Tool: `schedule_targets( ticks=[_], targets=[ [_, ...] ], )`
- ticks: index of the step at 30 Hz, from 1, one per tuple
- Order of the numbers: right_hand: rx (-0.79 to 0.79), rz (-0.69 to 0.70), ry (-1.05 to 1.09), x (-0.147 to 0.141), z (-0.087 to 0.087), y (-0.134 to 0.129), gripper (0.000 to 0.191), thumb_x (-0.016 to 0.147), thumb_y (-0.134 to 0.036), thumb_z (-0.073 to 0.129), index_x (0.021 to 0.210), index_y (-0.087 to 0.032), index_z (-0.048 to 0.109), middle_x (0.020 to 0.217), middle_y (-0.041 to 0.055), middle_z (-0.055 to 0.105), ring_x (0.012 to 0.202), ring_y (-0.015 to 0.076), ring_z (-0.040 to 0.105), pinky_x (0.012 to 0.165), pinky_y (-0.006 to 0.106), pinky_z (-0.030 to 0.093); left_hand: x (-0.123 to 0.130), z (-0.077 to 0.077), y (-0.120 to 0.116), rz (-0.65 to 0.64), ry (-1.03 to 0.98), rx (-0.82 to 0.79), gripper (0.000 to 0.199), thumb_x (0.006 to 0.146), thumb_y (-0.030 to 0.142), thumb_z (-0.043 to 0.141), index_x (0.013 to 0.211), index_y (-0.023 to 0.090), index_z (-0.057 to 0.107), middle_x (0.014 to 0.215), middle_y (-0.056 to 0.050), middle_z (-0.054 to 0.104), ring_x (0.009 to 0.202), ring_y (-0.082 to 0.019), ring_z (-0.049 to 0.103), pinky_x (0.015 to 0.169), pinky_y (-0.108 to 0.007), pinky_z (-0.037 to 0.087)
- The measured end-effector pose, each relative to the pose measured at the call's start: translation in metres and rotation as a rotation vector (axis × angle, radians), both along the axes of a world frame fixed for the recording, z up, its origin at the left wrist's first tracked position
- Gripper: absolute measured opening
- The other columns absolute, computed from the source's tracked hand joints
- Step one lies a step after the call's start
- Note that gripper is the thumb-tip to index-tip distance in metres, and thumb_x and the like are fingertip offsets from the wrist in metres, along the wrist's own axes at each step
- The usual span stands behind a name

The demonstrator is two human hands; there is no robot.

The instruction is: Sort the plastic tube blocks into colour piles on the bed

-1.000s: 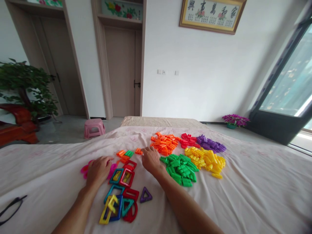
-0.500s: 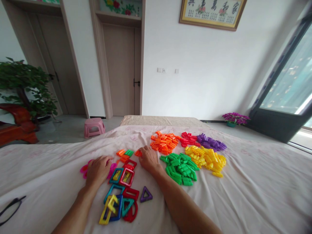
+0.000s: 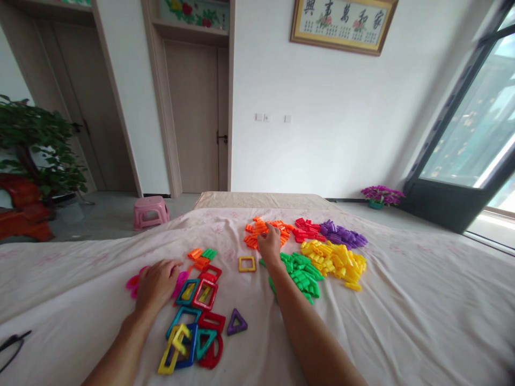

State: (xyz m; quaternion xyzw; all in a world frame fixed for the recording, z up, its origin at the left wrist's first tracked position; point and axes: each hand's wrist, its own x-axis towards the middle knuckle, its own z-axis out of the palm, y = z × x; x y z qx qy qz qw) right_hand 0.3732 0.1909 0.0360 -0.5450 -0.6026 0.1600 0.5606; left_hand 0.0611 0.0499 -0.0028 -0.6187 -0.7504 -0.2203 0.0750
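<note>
My left hand (image 3: 157,283) lies palm down over pink plastic pieces (image 3: 179,283), its fingers loosely bent and resting on them. At the orange plastic block pile (image 3: 257,228), my right hand (image 3: 269,242) has its fingers bent together on the near side; whether a block is between them is hidden. Beneath my right forearm is the green block pile (image 3: 300,273). A yellow square frame (image 3: 247,264) lies left of that wrist. Between my arms are a red square frame (image 3: 205,294), a blue frame (image 3: 187,346), a purple triangle (image 3: 237,322) and several other frames.
Yellow blocks (image 3: 336,262), red blocks (image 3: 308,230) and purple blocks (image 3: 343,234) lie in piles at the right. A few orange blocks (image 3: 200,262) and green blocks (image 3: 209,254) sit near my left fingertips. Eyeglasses (image 3: 14,343) rest at the left edge.
My right hand has moved right and away from me, from beside the small orange group with an orange block at its fingertips to the orange pile. The yellow square frame is now uncovered.
</note>
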Motion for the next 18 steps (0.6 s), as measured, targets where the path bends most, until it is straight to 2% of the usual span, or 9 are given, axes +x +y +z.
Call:
schedule_targets(
  ticks=[3, 6, 8, 11, 14, 16, 18],
  targets=[
    [-0.002, 0.013, 0.1, 0.002, 0.001, 0.002, 0.056, 0.074, -0.012, 0.053, 0.129, -0.014, 0.059, 0.128, 0.0149, 0.053, 0.09, 0.0174, 0.066, 0.087, 0.031, 0.055, 0.0, 0.001, 0.0, 0.004, 0.002, -0.01, 0.038, 0.091, 0.028, 0.038, 0.105, 0.024, 0.073, 0.113, -0.003, 0.074, 0.11, -0.022, 0.063, 0.095, -0.031, 0.041],
    [-0.035, 0.07, 0.049, -0.002, 0.004, -0.003, 0.051, 0.078, -0.013, 0.049, 0.127, -0.016, 0.06, 0.129, 0.0133, 0.055, 0.089, 0.016, 0.067, 0.084, 0.028, 0.055, 0.002, 0.004, -0.001, 0.008, 0.001, -0.019, 0.038, 0.091, 0.028, 0.038, 0.105, 0.024, 0.073, 0.114, -0.004, 0.074, 0.11, -0.022, 0.063, 0.095, -0.031, 0.04],
    [-0.073, 0.111, -0.09, -0.007, 0.008, -0.01, 0.047, 0.081, -0.013, 0.047, 0.125, -0.016, 0.062, 0.127, 0.0121, 0.059, 0.095, 0.0172, 0.066, 0.087, 0.028, 0.053, 0.004, 0.006, -0.002, 0.01, -0.004, -0.023, 0.038, 0.091, 0.028, 0.038, 0.105, 0.025, 0.073, 0.114, -0.003, 0.074, 0.111, -0.021, 0.063, 0.095, -0.032, 0.04],
    [-0.159, 0.207, -0.41, -0.016, 0.014, -0.025, 0.042, 0.083, -0.015, 0.05, 0.123, -0.018, 0.064, 0.121, 0.0097, 0.066, 0.108, 0.0202, 0.062, 0.094, 0.031, 0.048, 0.006, 0.009, -0.005, 0.02, -0.01, -0.023, 0.039, 0.092, 0.027, 0.037, 0.106, 0.025, 0.073, 0.115, -0.003, 0.074, 0.111, -0.022, 0.063, 0.096, -0.033, 0.039],
    [-0.246, 0.275, -0.706, -0.024, 0.016, -0.04, 0.041, 0.084, -0.022, 0.056, 0.124, -0.021, 0.065, 0.123, 0.0101, 0.066, 0.116, 0.0246, 0.058, 0.094, 0.034, 0.045, 0.008, 0.011, -0.006, 0.036, -0.013, -0.023, 0.038, 0.091, 0.027, 0.039, 0.106, 0.025, 0.073, 0.116, -0.003, 0.073, 0.111, -0.021, 0.062, 0.097, -0.033, 0.038],
    [-0.277, 0.293, -0.848, -0.028, 0.015, -0.047, 0.04, 0.084, -0.024, 0.056, 0.123, -0.021, 0.066, 0.121, 0.0122, 0.067, 0.116, 0.0274, 0.059, 0.09, 0.036, 0.046, 0.008, 0.011, -0.006, 0.043, -0.016, -0.021, 0.037, 0.091, 0.026, 0.039, 0.106, 0.025, 0.074, 0.116, -0.004, 0.074, 0.112, -0.021, 0.062, 0.097, -0.033, 0.038],
    [-0.293, 0.312, -0.926, -0.032, 0.012, -0.051, 0.033, 0.086, -0.024, 0.054, 0.113, -0.019, 0.071, 0.113, 0.0143, 0.07, 0.108, 0.0285, 0.063, 0.084, 0.035, 0.047, 0.009, 0.012, -0.006, 0.045, -0.017, -0.02, 0.037, 0.091, 0.026, 0.04, 0.106, 0.025, 0.074, 0.116, -0.003, 0.074, 0.111, -0.021, 0.062, 0.098, -0.032, 0.038]
  ],
)
